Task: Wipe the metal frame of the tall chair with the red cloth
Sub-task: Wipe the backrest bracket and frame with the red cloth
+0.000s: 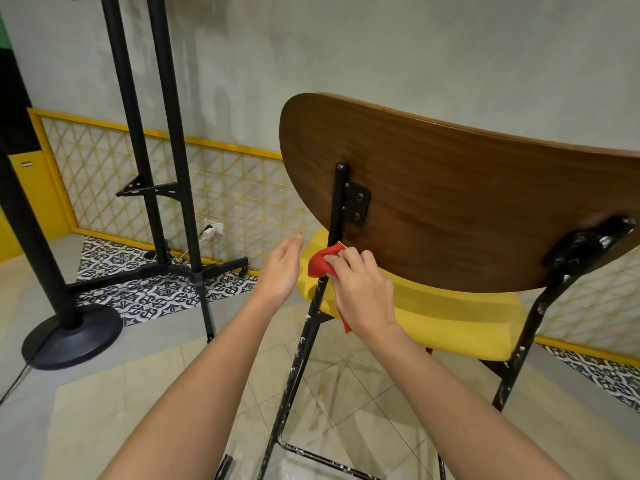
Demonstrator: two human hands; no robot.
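Observation:
The tall chair stands before me, its brown wooden backrest (467,188) above a yellow seat (450,320). Its black metal frame (304,344), flecked with white paint, runs up the left rear leg to the backrest. My right hand (360,289) grips the red cloth (323,259) and wraps it round that left rear post just below the backrest. My left hand (282,268) hovers beside the post with straight fingers, holding nothing and apart from the chair. A second rear leg (526,334) rises on the right.
A black stand with two tall poles (166,133) and a floor base sits at the left. A thick black pole on a round base (71,334) stands at the far left. A yellow-framed lattice panel (221,188) lines the wall. Tiled floor lies below.

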